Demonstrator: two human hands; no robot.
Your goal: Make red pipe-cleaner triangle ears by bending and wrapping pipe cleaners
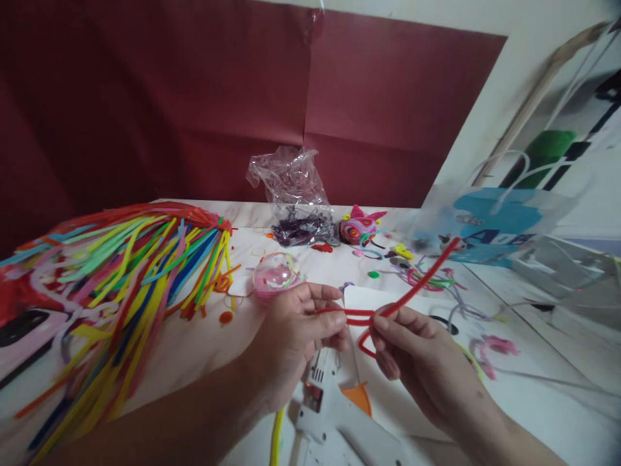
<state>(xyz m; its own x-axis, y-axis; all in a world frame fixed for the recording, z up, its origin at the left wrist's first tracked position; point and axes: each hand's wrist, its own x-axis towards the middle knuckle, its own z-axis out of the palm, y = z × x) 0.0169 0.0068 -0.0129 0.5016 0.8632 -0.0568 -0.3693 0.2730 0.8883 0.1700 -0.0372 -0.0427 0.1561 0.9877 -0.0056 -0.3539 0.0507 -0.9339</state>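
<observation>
A red pipe cleaner [427, 273] is bent back on itself between my two hands, low in the middle of the head view. My left hand [305, 323] pinches the folded part between thumb and fingers. On the other side, my right hand [407, 333] grips the same strand, with one long end pointing up and to the right and a bent loop hanging below. Under the hands lies a white glue gun [330, 408] with an orange piece [358, 398] beside it.
Many coloured pipe cleaners [160, 259] spread over the left side. A clear ball [276, 275] sits behind my left hand. Farther back are a plastic bag [295, 188] and a pink wound figure [359, 226]. A blue-white bag [499, 220] stands at the right.
</observation>
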